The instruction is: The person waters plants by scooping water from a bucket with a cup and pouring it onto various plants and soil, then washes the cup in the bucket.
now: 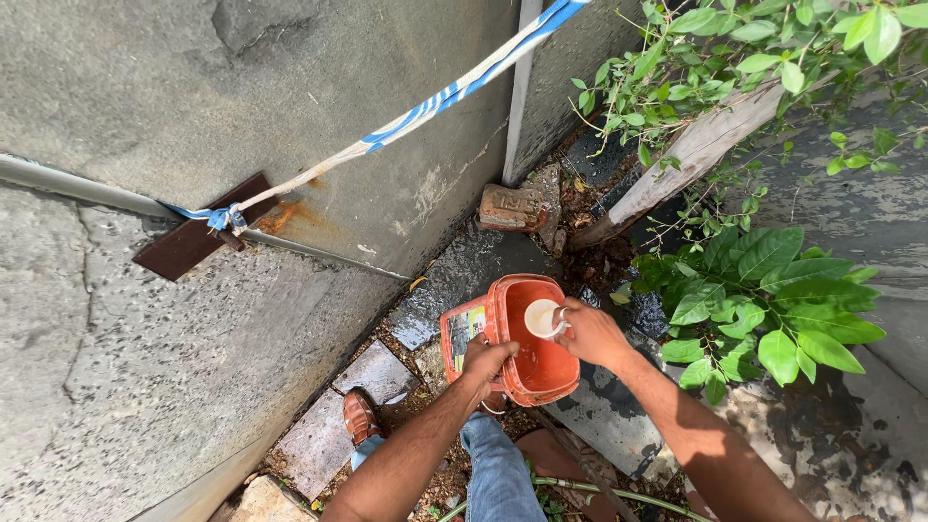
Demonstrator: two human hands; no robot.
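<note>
Here I see my left hand [483, 360] closed over the near rim of an orange bucket [527, 372], gripping it and holding it above the wet paving stones [454, 280] beside the grey wall [193, 97]. My right hand [592, 333] is curled around the handle of a small white cup [541, 317], which sits just inside the bucket's mouth, near its far rim. The bucket is tilted a little toward me, with a printed label showing on its left side. To the right, a leafy green plant [764, 300] grows close to my right forearm. A blue-and-white strap [425, 111] runs from a rusty bracket [198, 232] on the wall upward. A brick [510, 208] lies by the corner, and my brown shoe [360, 416] rests on a slab below.
</note>
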